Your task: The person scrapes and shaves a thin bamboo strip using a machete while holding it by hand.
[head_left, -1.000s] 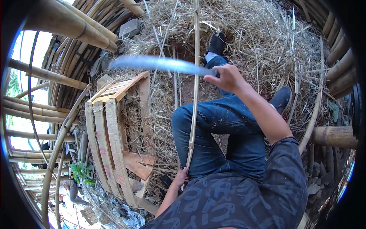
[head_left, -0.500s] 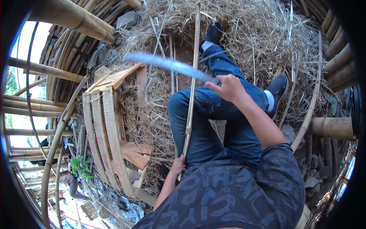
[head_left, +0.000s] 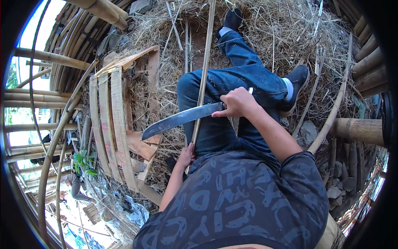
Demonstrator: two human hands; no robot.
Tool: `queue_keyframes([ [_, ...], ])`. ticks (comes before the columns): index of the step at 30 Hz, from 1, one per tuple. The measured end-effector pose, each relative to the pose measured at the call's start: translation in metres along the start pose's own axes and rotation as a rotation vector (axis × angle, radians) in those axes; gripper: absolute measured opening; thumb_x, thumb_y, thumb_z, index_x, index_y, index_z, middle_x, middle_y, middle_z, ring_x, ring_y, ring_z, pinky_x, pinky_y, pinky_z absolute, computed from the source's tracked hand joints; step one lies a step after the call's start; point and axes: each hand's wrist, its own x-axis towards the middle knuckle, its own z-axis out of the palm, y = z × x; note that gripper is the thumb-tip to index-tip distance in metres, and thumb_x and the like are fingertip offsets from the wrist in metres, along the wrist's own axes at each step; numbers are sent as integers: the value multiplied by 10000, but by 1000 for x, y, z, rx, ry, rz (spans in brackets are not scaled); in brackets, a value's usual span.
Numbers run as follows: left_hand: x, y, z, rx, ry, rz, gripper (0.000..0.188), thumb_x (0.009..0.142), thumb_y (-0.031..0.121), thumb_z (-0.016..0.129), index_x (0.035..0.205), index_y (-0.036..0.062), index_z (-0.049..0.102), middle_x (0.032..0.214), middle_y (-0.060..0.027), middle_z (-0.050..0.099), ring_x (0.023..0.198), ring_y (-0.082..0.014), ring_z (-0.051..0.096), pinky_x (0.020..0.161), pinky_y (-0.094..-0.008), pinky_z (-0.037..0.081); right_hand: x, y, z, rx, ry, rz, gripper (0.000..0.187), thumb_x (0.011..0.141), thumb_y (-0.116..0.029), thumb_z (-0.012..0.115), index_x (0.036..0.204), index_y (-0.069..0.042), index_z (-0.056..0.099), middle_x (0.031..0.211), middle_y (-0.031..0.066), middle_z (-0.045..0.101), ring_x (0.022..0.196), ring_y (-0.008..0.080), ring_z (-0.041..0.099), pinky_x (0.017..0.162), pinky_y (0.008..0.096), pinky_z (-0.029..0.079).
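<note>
My right hand point(head_left: 239, 102) is closed round the handle of a machete point(head_left: 178, 120). Its long curved blade points left and lies across a thin bamboo strip point(head_left: 205, 68), at or just over its surface. That strip runs from the top of the view down over my bent leg point(head_left: 219, 83). Low beside my hip, my left hand point(head_left: 186, 156) grips the strip's near part. My shirt and leg partly cover that end of the strip.
A slatted wooden crate point(head_left: 119, 124) stands to my left, with a broken board point(head_left: 143, 144) in it. Dry straw and shavings point(head_left: 286, 37) cover the ground. A thick bamboo pole point(head_left: 358, 130) juts in at right. Another person point(head_left: 76, 189) is at the lower left.
The machete has come down and toward me, from raised and blurred to lying across the strip. My left hand keeps its grip on the strip, lower in the view.
</note>
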Motion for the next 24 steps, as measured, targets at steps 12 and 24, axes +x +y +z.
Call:
queue_keyframes([
  [12, -29, 12, 0, 76, -49, 81, 488, 975, 487, 428, 625, 149, 388, 544, 58, 320, 444, -68, 278, 428, -245, 227, -64, -20, 36, 346, -169, 66, 749, 708, -761, 554, 693, -23, 685, 699, 209, 645, 704, 394, 641, 695, 436, 524],
  [24, -39, 14, 3, 120, -78, 179, 447, 1002, 389, 425, 643, 122, 431, 593, 75, 363, 528, -44, 314, 485, -217, 260, -73, -24, 20, 380, 38, 138, 747, 744, -735, 542, 615, -4, 626, 618, 211, 603, 653, 394, 616, 629, 445, 501],
])
